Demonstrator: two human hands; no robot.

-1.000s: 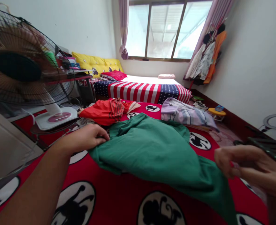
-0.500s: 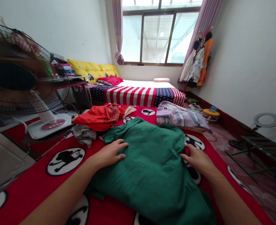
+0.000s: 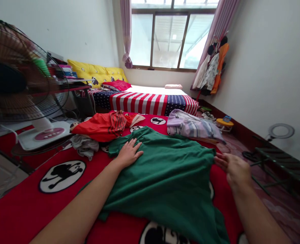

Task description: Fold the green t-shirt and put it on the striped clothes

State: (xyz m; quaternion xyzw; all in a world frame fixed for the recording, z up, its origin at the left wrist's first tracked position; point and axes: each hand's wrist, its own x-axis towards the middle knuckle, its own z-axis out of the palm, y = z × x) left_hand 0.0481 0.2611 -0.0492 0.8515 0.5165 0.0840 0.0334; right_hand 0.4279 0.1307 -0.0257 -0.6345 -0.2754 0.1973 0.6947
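A green T-shirt (image 3: pixel 160 173) lies spread over the red blanket (image 3: pixel 71 200) with its black-and-white monkey patches. My left hand (image 3: pixel 129 153) rests flat on the shirt's upper left part, fingers stretched out. At the shirt's right side, my right hand (image 3: pixel 235 167) pinches the sleeve edge between thumb and fingers and draws the cloth taut. Wrinkles run across the shirt toward that hand. Beyond the shirt lie an orange-red garment (image 3: pixel 101 125) on the left and folded lilac striped clothes (image 3: pixel 193 125) on the right.
A crumpled grey cloth (image 3: pixel 85 145) sits under the orange-red garment. On the left stands a fan (image 3: pixel 41 134). Behind is a bed with a striped, starred cover (image 3: pixel 139 103). To the right are a yellow stool (image 3: pixel 225 122), a ring light (image 3: pixel 281 130) and a dark green folding seat (image 3: pixel 284 162).
My right hand has moved right and gripped the shirt's sleeve, pulling it outward. My left hand has shifted slightly up and now lies flat on the cloth.
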